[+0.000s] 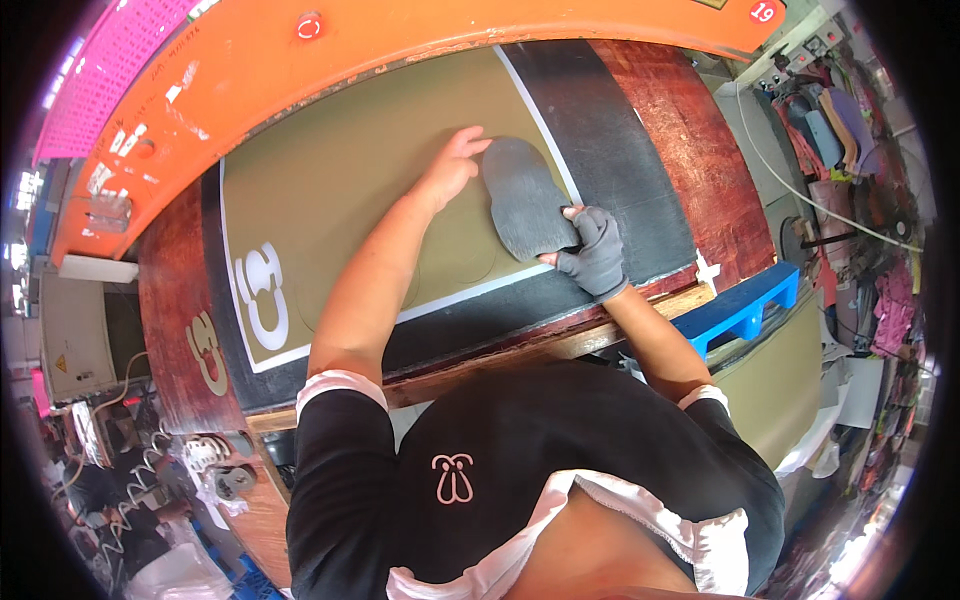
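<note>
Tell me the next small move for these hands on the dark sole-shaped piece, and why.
Probably nudge the dark sole-shaped piece fully onto the tan sheet. Its heel end overlaps the sheet's white border, next to faint outlines already in the sheet. The bare left hand presses its toe end and the gloved right hand grips the heel, so both can slide it.

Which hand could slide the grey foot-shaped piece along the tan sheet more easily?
Probably the right hand: its gloved fingers pinch the lower edge of the grey sole-shaped piece. The bare left hand only touches its upper edge with its fingertips on the tan sheet.
</note>
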Demonstrator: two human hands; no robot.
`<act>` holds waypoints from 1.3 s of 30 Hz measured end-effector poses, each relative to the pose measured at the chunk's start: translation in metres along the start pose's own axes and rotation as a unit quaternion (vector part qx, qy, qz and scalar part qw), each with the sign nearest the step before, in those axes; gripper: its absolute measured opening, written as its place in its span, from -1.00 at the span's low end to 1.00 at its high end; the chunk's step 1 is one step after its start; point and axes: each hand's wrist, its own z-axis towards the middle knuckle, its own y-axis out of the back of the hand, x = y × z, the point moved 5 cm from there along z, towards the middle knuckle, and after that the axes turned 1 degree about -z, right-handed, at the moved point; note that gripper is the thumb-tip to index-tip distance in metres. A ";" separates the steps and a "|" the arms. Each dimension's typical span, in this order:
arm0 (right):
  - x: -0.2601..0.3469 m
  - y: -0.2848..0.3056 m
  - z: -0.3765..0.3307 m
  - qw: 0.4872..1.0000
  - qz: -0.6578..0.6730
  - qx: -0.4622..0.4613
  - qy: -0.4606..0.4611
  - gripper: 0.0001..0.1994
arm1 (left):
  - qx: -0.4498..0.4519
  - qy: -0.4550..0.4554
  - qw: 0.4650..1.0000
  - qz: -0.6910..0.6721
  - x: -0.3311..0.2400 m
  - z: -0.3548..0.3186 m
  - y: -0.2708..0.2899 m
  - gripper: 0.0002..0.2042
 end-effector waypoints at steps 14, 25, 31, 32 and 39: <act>-0.002 -0.008 -0.008 0.999 0.017 0.019 0.035 -0.20 | 0.013 0.006 0.999 -0.045 0.008 0.002 0.000 -0.21; -0.023 0.033 -0.051 0.980 0.060 0.067 -0.179 -0.44 | -0.178 -0.090 0.975 0.102 0.020 -0.058 0.026 -0.36; -0.018 0.028 -0.045 0.989 0.039 0.042 -0.139 -0.52 | -0.169 -0.249 0.878 0.373 0.019 -0.181 -0.002 -0.53; -0.018 0.025 -0.041 0.990 0.042 0.033 -0.132 -0.51 | -0.169 -0.252 0.867 0.395 0.025 -0.199 -0.007 -0.54; -0.023 0.013 -0.029 0.990 0.043 0.066 -0.118 -0.59 | -0.072 -0.273 0.821 0.496 0.081 -0.299 -0.012 -0.56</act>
